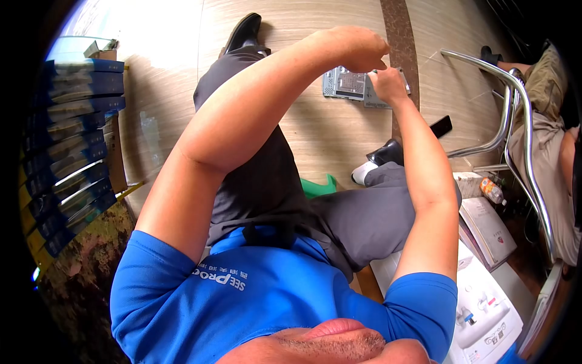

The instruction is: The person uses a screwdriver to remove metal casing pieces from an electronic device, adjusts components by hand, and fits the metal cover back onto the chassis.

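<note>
Glossy floor (309, 145) bears a vented panel (344, 85) under left hand (362, 50) and right hand (388, 85), chrome tubing (476, 64) right of both. I cannot tell their grip.

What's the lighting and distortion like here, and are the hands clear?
In the head view, the wide lens curves the scene and leaves black corners; glare bleaches the floor at upper left; a soft shadow lies beside the upper black shoe; the left hand and right hand look small, so finger contact with the grey panel is hard to judge.
</note>
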`<action>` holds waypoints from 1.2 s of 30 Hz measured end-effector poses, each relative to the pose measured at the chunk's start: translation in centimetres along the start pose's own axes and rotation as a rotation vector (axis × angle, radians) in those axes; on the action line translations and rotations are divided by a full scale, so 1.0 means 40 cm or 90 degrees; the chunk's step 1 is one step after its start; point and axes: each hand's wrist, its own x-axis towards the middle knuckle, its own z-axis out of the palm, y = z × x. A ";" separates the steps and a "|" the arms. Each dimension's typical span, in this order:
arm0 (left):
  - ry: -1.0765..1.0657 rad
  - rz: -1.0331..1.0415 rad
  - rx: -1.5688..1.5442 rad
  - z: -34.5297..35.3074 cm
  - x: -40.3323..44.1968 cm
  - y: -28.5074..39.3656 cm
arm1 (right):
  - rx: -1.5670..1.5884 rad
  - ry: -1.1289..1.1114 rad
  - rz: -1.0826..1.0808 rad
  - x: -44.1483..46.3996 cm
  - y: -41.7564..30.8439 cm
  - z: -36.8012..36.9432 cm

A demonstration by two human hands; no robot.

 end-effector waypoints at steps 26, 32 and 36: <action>0.001 -0.002 0.007 0.004 0.002 0.001 | -0.056 -0.053 -0.037 -0.012 -0.041 -0.030; -0.006 0.000 0.017 0.004 0.001 0.001 | -0.033 -0.027 0.002 -0.015 -0.053 -0.034; -0.012 -0.004 0.002 0.006 0.007 -0.002 | -0.042 -0.038 0.056 -0.010 -0.053 -0.027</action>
